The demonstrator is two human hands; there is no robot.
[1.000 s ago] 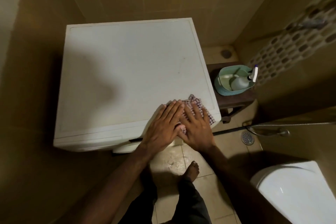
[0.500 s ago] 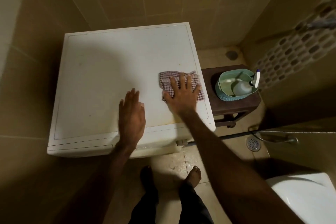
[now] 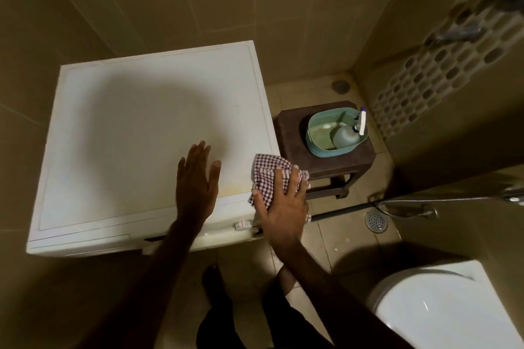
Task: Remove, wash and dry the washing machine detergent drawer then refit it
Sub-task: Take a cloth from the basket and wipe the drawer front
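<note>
A white washing machine [image 3: 136,133] fills the left of the view, seen from above. My left hand [image 3: 197,181] lies flat on its top near the front edge, fingers straight. My right hand [image 3: 283,201] presses a red-and-white checked cloth [image 3: 266,171] onto the machine's front right corner, fingers spread over the cloth. The cloth hangs partly over the right edge. The front panel shows only as a thin strip [image 3: 85,246] below the top, and I cannot make out the detergent drawer there.
A brown stool [image 3: 295,133] stands right of the machine and carries a teal basin [image 3: 320,150] with a spray bottle [image 3: 347,133]. A white toilet [image 3: 448,312] is at the lower right. A floor drain [image 3: 376,221], a hose and my bare feet are on the tiles.
My right hand has drawn the cloth from the top's right side back to the front right corner. My left hand has shifted right along the front edge.
</note>
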